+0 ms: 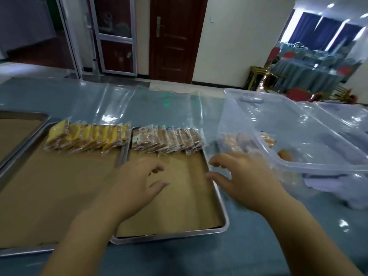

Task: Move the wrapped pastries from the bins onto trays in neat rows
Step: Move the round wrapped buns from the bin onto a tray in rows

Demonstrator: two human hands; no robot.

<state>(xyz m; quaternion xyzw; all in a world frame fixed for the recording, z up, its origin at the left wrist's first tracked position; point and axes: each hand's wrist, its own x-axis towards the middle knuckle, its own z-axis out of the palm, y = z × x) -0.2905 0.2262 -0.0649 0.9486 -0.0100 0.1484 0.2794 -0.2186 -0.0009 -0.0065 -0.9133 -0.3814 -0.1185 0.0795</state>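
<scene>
Over the near edge of the bench, both hands hover above the right-hand tray (223, 212), and neither has anything in it. The left hand (139, 182) hangs over the bare paper liner, fingers (159, 184) loosely spread. The right hand (245, 180) sits just past the tray's right rim, fingers relaxed and apart, blurred but plainly empty.

One row of brown wrapped pastries (167, 142) stands overlapped along that tray's far side. A matching yellow row (87, 138) lines the far side of the middle tray (49, 196). More pastries wait in the clear bin (318, 168) toward the right end of the bench, some pressed against its near-left wall (235, 144), a couple of orange ones (284, 154) loose on the floor.

Handling, by my read: these packets look light, and the film wrap looks slick and crinkly over a soft, crushable pastry. Best to take each one across its flat faces, or gather several between two palms, gently. Pinching a sealed edge risks a slip. The bin is where the next reach should go.
</scene>
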